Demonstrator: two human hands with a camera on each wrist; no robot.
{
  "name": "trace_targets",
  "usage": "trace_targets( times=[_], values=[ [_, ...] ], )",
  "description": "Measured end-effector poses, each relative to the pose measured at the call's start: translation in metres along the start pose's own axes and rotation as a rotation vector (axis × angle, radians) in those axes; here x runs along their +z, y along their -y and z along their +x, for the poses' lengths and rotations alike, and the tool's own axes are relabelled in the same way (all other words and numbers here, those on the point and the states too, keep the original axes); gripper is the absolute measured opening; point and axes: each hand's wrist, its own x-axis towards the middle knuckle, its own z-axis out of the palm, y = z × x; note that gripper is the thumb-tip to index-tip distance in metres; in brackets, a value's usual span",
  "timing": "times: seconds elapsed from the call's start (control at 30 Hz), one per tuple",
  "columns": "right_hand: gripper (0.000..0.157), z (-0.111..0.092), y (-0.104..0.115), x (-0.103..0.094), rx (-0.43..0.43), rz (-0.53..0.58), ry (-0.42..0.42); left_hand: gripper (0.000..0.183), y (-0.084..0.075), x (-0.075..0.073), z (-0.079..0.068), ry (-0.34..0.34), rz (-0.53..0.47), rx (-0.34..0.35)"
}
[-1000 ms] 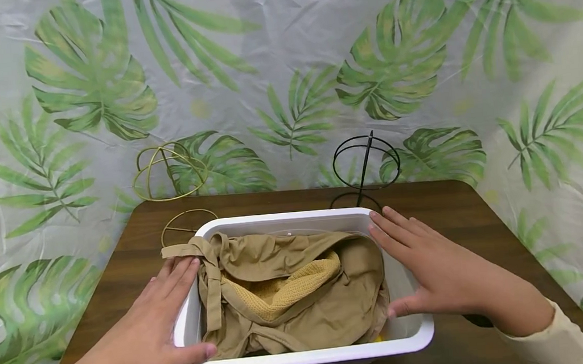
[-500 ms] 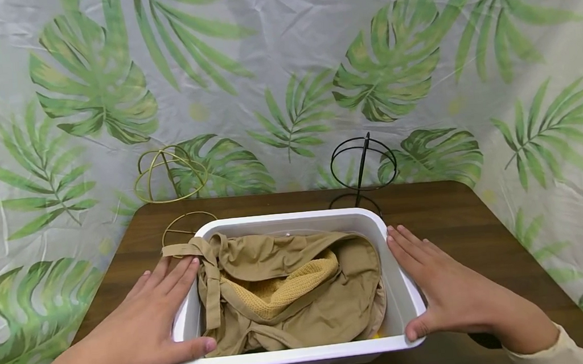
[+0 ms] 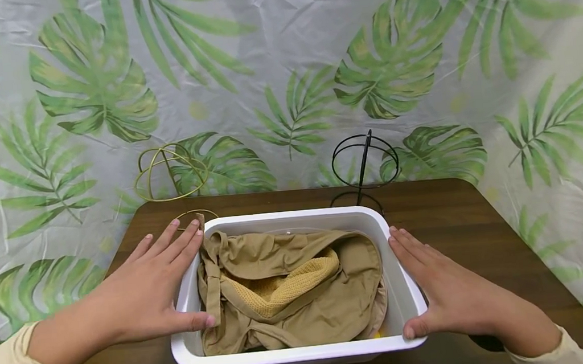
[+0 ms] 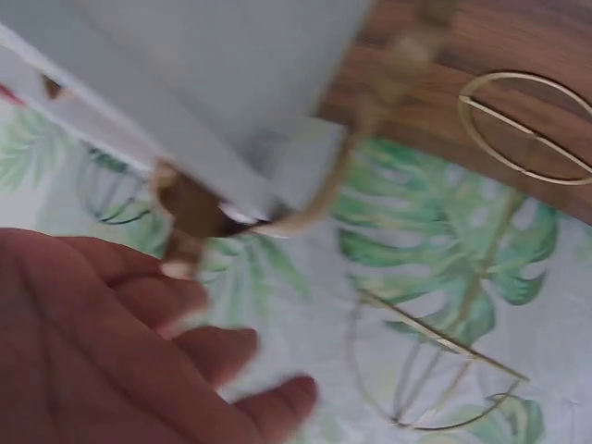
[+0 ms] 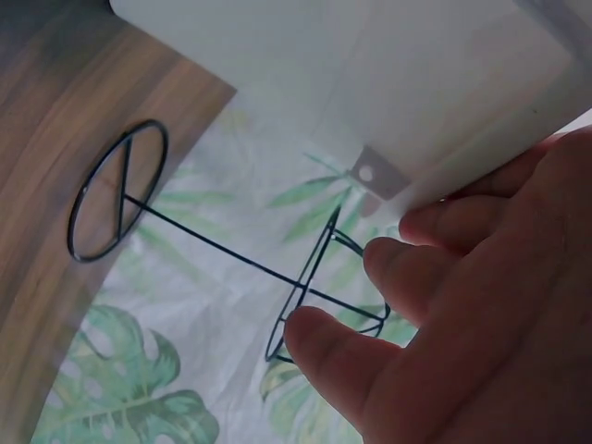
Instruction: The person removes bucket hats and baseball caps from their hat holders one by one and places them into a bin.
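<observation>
A white tub (image 3: 305,355) holds a folded tan cloth item (image 3: 342,309), like a floppy hat with tie straps and a yellow woven part (image 3: 280,297). My left hand (image 3: 161,289) lies along the left rim, fingers straight and spread, thumb over the cloth's edge. At its fingertips, by the back left corner, is a strap end (image 3: 201,220); in the left wrist view the strap (image 4: 192,213) hangs over the rim beside the fingers. My right hand (image 3: 449,289) rests against the outside of the right wall, fingers straight, thumb on the front right corner.
Behind the tub on the dark wooden table (image 3: 428,217) stand a gold wire stand (image 3: 172,198) at left and a black wire stand (image 3: 364,159) at right, each with a domed top. A small yellow thing (image 3: 378,334) shows under the cloth. A leaf-print sheet (image 3: 291,108) hangs behind.
My left hand has moved forward along the left rim, and the strap end that stuck out leftward now stands up at its fingertips. My right hand has slid off the rim to the tub's outer side.
</observation>
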Motion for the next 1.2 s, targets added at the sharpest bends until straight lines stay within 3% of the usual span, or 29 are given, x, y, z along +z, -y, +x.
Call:
trace_targets(
  times=[0.2, 0.33, 0.6, 0.87, 1.2],
  values=[
    [0.129, -0.001, 0.002, -0.001, -0.009, 0.008, -0.015, 0.11, 0.017, 0.005, 0.018, 0.11, -0.104, 0.121],
    [0.128, -0.001, 0.004, -0.002, 0.0, 0.029, -0.015, 0.11, 0.018, 0.008, 0.024, 0.133, -0.128, 0.195],
    [0.128, -0.003, 0.004, -0.001, 0.006, 0.056, -0.016, 0.113, 0.002, 0.005, 0.029, 0.159, -0.078, 0.346],
    [0.129, -0.004, 0.001, 0.002, -0.001, 0.068, -0.038, 0.117, -0.012, 0.009, 0.06, 0.297, 0.02, 0.476],
    [0.128, -0.003, 0.001, 0.002, 0.003, 0.084, -0.031, 0.116, -0.023, 0.02, 0.084, 0.347, 0.087, 0.634]
  ],
)
